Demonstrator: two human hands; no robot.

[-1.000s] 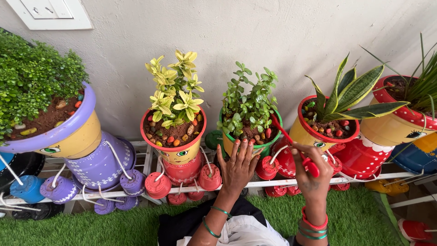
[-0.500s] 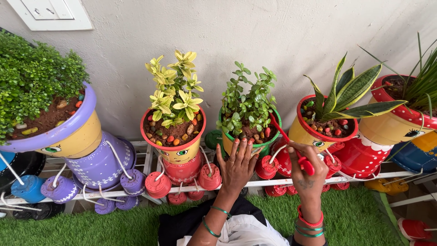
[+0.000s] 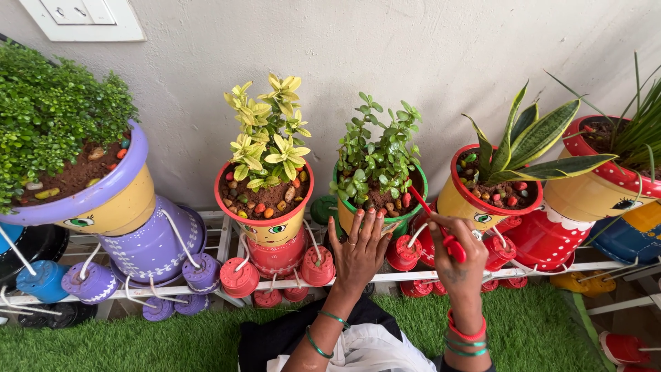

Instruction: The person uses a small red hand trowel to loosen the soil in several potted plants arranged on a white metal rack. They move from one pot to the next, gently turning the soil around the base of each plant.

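Right hand (image 3: pixel 454 255) has drifted left, fingers closed on red tool (image 3: pixel 434 219), tip in green pot (image 3: pixel 380 207) soil. Left hand (image 3: pixel 358 251), fingers spread, braces pot front. Keep strokes shallow, clear of stems.

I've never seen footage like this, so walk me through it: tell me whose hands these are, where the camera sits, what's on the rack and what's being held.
The single view comes from a camera on a person's head, looking down at their own two hands. The left hand rests flat against the green-rimmed pot holding a small leafy plant. The right hand grips a thin red tool, its tip at that pot's soil. Painted doll-shaped pots stand along a white rack against the wall: a red-rimmed pot, a purple-rimmed pot and a snake plant.
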